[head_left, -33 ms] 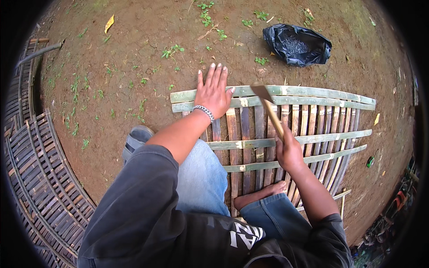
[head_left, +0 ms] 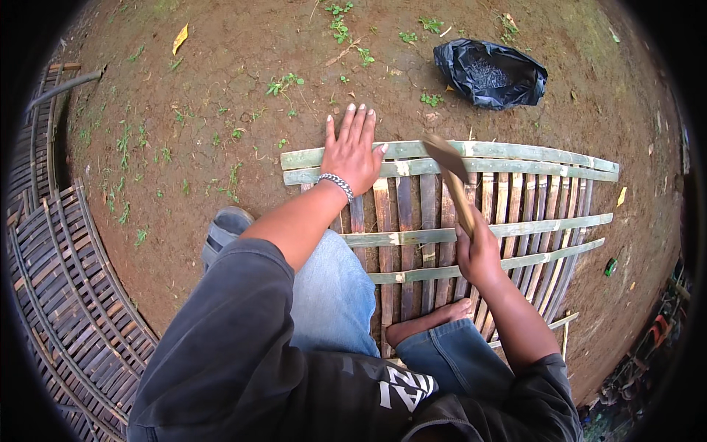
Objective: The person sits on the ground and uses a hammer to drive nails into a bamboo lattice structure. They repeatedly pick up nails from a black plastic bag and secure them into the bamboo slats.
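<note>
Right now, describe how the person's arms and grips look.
Short charcoal sleeves leave the left arm and right arm partly bare. A silver chain-link bracelet sits above the left grip; none shows near the right grip. Both are ungloved, no rings visible.

Head-worn fisheye: faces down, near, above bamboo panel (head_left: 545, 225).

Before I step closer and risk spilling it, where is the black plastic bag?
In the head view, the black plastic bag sits open on the soil at upper right, just beyond the bamboo panel.

Green bamboo strips (head_left: 515, 152), black bag (head_left: 501, 98)
</note>
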`<state>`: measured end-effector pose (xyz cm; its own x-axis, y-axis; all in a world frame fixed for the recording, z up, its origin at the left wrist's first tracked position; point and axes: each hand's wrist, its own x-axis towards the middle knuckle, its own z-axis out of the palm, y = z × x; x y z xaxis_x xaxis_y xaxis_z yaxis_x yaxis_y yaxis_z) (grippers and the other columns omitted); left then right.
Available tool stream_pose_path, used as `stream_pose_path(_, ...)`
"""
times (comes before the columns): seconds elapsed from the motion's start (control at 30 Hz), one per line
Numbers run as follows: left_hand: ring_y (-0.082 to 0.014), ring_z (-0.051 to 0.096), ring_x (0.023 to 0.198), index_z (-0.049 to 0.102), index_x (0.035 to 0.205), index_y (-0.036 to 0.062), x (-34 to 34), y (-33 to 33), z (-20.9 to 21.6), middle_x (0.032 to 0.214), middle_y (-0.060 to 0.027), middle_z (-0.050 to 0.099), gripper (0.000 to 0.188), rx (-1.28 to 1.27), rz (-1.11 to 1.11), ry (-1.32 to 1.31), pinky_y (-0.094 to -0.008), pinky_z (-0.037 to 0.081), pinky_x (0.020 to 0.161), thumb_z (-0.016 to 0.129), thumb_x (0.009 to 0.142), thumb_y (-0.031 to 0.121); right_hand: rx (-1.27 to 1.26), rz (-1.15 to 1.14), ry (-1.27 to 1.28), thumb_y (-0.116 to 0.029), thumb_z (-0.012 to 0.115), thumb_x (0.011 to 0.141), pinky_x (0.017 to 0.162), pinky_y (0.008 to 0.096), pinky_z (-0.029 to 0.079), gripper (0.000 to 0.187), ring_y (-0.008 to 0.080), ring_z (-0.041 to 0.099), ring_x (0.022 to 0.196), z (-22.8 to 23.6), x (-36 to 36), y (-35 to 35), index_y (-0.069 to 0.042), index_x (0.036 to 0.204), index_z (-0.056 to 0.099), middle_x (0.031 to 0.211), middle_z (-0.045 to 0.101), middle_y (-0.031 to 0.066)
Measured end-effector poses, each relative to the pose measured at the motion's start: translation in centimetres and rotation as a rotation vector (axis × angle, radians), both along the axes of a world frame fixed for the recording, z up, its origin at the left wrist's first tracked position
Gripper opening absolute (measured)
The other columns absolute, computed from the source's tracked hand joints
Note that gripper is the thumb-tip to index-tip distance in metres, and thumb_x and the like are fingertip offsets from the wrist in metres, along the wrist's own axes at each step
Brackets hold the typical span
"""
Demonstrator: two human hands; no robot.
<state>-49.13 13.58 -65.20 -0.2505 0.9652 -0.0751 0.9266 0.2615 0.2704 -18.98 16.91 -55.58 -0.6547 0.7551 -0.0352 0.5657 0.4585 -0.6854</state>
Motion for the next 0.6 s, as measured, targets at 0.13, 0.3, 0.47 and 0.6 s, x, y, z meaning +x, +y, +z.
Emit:
stream_pose_path(0.13, -0.0323, 0.018, 0.158, 0.031, 0.159, 0.0018, 0.1, 0.0, 0.1, 0.167, -0.0175, 0.029, 0.067, 0.011, 0.003, -0.026, -0.0588, 0.006, 0.127, 0.045, 0.105, 0.039, -0.160, 0.117, -0.493, -0.006, 0.059, 0.095, 0.077, 0.0543, 0.056, 0.041, 0.0446, 0.070, 0.090, -1.7, 0.9, 0.2, -0.002, 0.135, 0.051, 0.106, 0.069, 0.0285)
stream_pose_path(0.3, -0.0332, 0.024, 0.155, 0.036, 0.156, 0.0036, 0.3, 0.0, -0.4, 0.162, -0.0176, 0.035, 0.064, 0.169, 0.030, -0.090, -0.0565, 0.012, 0.126, 0.053, 0.102, 0.033, -0.227, 0.031, -0.391, -0.009, 0.061, 0.096, 0.089, 0.0546, 0.055, 0.050, 0.0503, 0.066, 0.104, 1.7, 5.7, 1.0, -0.006, 0.144, 0.045, 0.115, 0.067, 0.0321)
stream_pose_path(0.47, -0.0361, 0.049, 0.135, 0.056, 0.140, 0.0069, 2.6, 6.3, 2.2, 0.140, -0.0143, 0.056, 0.050, 0.543, -0.129, -0.351, -0.0520, 0.034, 0.113, 0.067, 0.093, 0.022, -0.275, -0.091, -0.545, -0.008, 0.061, 0.097, 0.085, 0.0560, 0.053, 0.051, 0.0511, 0.065, 0.100, 7.7, 13.6, 0.4, -0.006, 0.145, 0.044, 0.109, 0.068, 0.0307)
stream_pose_path(0.6, -0.0327, 0.063, 0.098, 0.073, 0.104, 0.0066, 6.4, 18.3, 4.2, 0.097, -0.0116, 0.068, 0.016, 0.765, -0.275, -0.463, -0.0439, 0.050, 0.088, 0.069, 0.089, 0.010, -0.327, -0.235, -0.665, -0.008, 0.063, 0.095, 0.085, 0.0565, 0.053, 0.054, 0.0512, 0.066, 0.099, 10.6, 20.0, -2.4, -0.004, 0.145, 0.044, 0.106, 0.068, 0.0314)
